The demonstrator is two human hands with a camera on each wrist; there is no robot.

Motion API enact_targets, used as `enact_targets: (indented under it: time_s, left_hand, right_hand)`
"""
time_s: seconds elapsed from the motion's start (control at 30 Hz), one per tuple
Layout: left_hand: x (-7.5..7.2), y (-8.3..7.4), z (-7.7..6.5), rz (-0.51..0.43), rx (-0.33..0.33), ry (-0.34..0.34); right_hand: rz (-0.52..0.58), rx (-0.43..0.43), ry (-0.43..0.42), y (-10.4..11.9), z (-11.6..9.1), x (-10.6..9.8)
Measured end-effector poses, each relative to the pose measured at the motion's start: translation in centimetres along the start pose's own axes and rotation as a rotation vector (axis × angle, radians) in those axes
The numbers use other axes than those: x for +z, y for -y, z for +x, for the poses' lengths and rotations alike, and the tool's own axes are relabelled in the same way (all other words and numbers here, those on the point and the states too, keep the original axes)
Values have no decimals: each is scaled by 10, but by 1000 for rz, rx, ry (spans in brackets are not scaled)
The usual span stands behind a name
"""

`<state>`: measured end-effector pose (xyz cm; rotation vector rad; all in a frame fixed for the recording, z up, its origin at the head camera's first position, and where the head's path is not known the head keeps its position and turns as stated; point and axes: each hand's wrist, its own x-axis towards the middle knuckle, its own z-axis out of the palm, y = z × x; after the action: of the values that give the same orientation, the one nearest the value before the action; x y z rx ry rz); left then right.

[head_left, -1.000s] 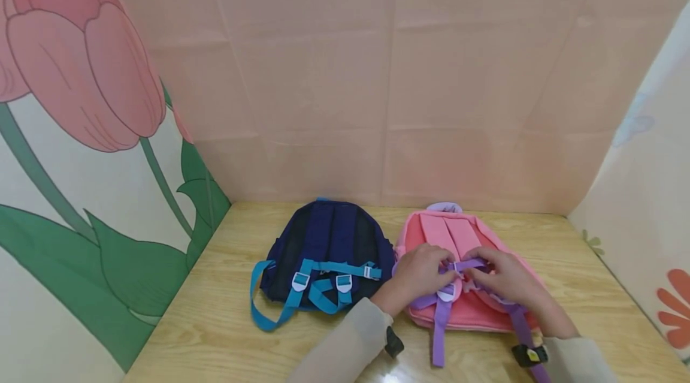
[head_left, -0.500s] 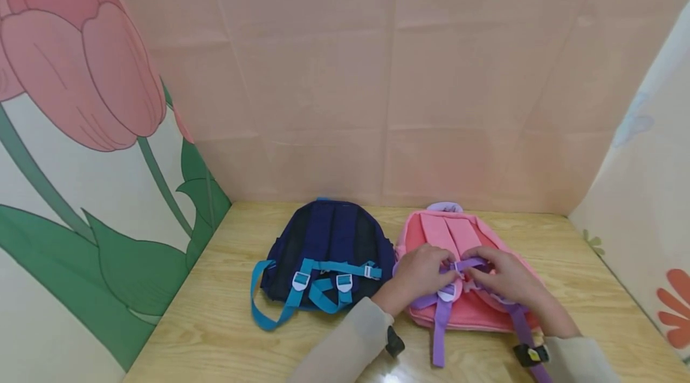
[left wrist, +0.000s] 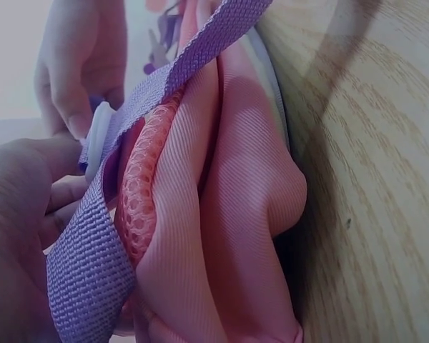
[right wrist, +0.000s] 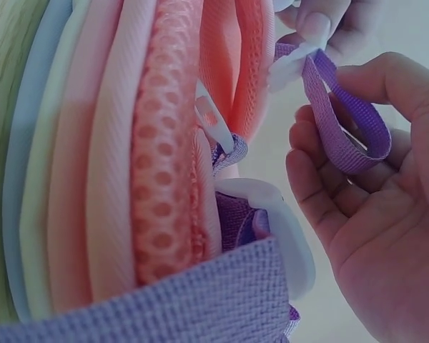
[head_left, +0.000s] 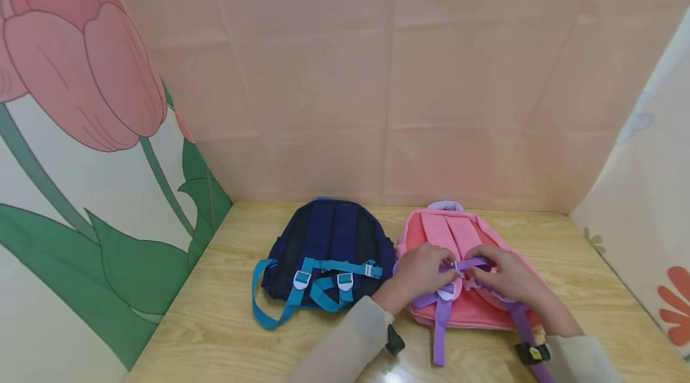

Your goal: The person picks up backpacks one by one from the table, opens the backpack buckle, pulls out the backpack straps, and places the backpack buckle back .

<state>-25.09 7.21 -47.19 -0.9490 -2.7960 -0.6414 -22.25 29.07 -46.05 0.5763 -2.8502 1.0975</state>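
Note:
A pink backpack [head_left: 486, 318] lies on the table, its shoulder-strap side up. My left hand [head_left: 424, 270] pinches a small white buckle [right wrist: 289, 68] on the backpack's purple chest strap [head_left: 474, 262]. From the right, my right hand [head_left: 505, 273] holds the looped part of that strap, its fingers curled about the loop [right wrist: 354, 158] in the right wrist view. Both hands work close together over the middle of the backpack. Their fingertips partly hide the buckle in the head view. Purple webbing [left wrist: 93, 264] hangs down beside the left hand in the left wrist view.
A navy backpack [head_left: 330, 233] with teal straps [head_left: 272, 314] lies directly left of the pink one. Both are on a wooden table [head_left: 199, 311]. A purple strap end [head_left: 439, 341] hangs toward the front. A pinkish backdrop [head_left: 388, 101] stands behind.
Both hands keep nearly the same place and hold on the purple strap and buckle. The head view shifts only very slightly.

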Motion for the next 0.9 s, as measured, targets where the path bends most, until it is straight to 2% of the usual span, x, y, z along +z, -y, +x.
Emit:
enact_targets:
  time_s: [0.17, 0.33, 0.6, 0.73, 0.9]
  left_hand:
    - [-1, -1, -1, -6, -8, 11]
    - [0, -1, 0, -8, -9, 10]
    - [0, -2, 0, -29, -29, 18]
    - [0, -2, 0, -42, -36, 21]
    - [2, 0, 0, -56, -47, 29]
  right_hand:
    - [-56, -43, -20, 0, 1, 2]
    - [-97, -42, -26, 2, 2, 2]
    - [-39, 34, -7, 2, 0, -1]
    - [-65, -6, -47, 2, 0, 0]
    - [-106, -110, -118, 3, 1, 3]
